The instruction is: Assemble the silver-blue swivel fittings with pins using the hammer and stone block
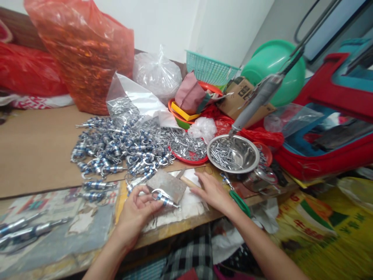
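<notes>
My left hand pinches a silver metal fitting with blue bands and a curved hook-like arm. The fitting rests over the near edge of a flat grey metal block on the worktable. My right hand is closed around the pale wooden handle of what looks like a small hammer. Its dark metal end points left, by the block's far right corner. Part of the handle is hidden by my fingers. White paper lies under the block.
A heap of similar fittings lies behind my left hand. Beyond my right hand stand a red tray of small metal parts and a steel bowl of pins. A grey power tool hangs over the bowl. Green-handled pliers lie at right.
</notes>
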